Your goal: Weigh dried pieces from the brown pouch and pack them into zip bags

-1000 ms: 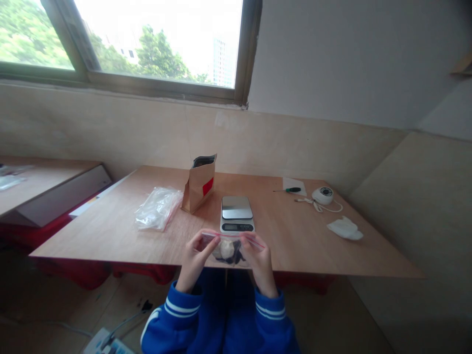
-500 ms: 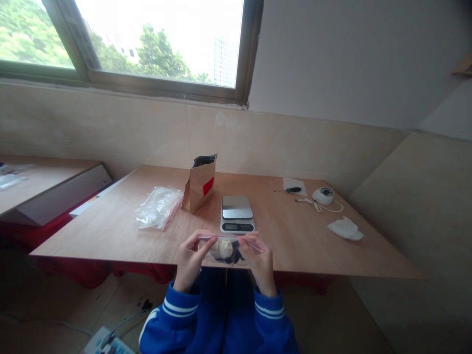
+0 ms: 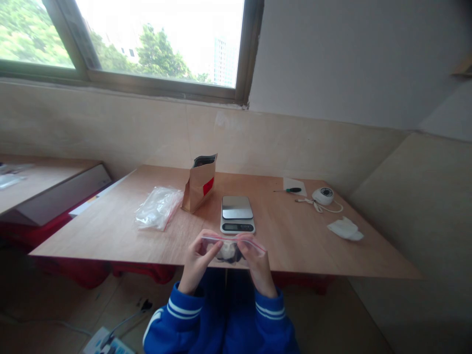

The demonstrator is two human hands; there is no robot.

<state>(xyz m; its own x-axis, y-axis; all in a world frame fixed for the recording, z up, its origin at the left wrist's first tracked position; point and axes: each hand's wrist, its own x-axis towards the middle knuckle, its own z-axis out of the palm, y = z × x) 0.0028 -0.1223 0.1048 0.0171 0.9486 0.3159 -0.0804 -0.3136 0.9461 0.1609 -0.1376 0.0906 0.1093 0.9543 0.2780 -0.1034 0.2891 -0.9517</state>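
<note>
A clear zip bag (image 3: pixel 229 252) with a pink-red seal strip is pinched along its top edge by both hands, at the near edge of the table. Pale and dark pieces show inside it; their kind I cannot make out. My left hand (image 3: pixel 200 258) grips the seal from the left, thumb toward the middle. My right hand (image 3: pixel 258 260) pinches the same strip on the right, thumb and fingers closed. Just beyond the bag sits a white kitchen scale (image 3: pixel 237 214) with a steel plate and a dark display.
A brown paper pouch (image 3: pixel 199 187) with a red label stands open behind the scale. Left of it lies a stack of clear zip bags (image 3: pixel 158 207). To the right are a screwdriver (image 3: pixel 294 190), a white dome camera (image 3: pixel 323 195) with its cable, and crumpled white paper (image 3: pixel 345 229).
My left hand has slid a little to the right along the seal, closer to my right hand. The bag's top edge now bows more. Things on the table have stayed put.
</note>
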